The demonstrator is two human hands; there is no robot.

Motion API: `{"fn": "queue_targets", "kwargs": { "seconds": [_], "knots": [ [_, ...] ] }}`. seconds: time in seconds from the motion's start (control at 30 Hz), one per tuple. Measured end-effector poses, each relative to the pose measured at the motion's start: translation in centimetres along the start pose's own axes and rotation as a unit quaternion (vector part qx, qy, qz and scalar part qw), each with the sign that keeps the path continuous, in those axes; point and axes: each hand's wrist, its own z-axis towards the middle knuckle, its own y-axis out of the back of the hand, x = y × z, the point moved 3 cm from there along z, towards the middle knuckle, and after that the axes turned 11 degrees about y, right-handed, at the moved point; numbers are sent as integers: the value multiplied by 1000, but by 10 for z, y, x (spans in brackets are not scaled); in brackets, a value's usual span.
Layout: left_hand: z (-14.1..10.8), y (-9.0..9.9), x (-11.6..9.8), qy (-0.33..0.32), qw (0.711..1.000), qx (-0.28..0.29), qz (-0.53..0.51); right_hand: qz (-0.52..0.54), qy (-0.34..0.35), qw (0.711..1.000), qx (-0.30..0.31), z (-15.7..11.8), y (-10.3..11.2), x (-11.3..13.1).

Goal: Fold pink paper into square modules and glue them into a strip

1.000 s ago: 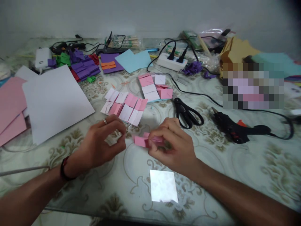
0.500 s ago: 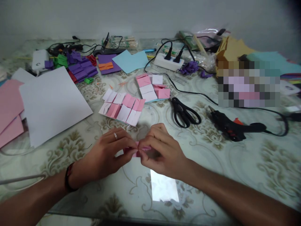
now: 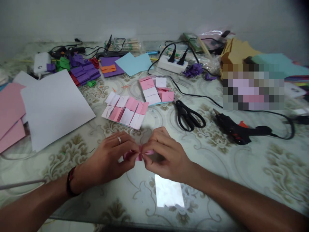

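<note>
A small folded piece of pink paper is pinched between both hands just above the table, mostly hidden by the fingers. My left hand, with a ring and a dark wristband, grips its left part between thumb and fingers. Thumb and forefinger of my right hand pinch its right part, and the fingertips of the two hands nearly meet at the middle. Just beyond lies a card of pink and white folded paper squares. A second, similar card with a blue edge sits farther back.
Black-handled scissors and a black glue gun lie to the right. A large white sheet and pink paper are at left. Purple folded papers, blue paper and a white power strip stand along the back.
Both hands stay nearly in place, still pinching the pink paper. Its middle looks slightly more bent or drawn together between the fingertips. The view has shifted very slightly.
</note>
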Motion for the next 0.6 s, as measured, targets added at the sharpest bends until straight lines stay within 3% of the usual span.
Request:
{"fn": "queue_targets", "kwargs": {
  "seconds": [0.37, 0.6],
  "knots": [
    [5, 11, 9, 38, 996, -50, 58, -47, -24, 998, -24, 4, 10, -4],
    [1, 2, 0, -32, 999, -33, 19, -49, 14, 999, -4, 1, 3, 3]
  ]
}}
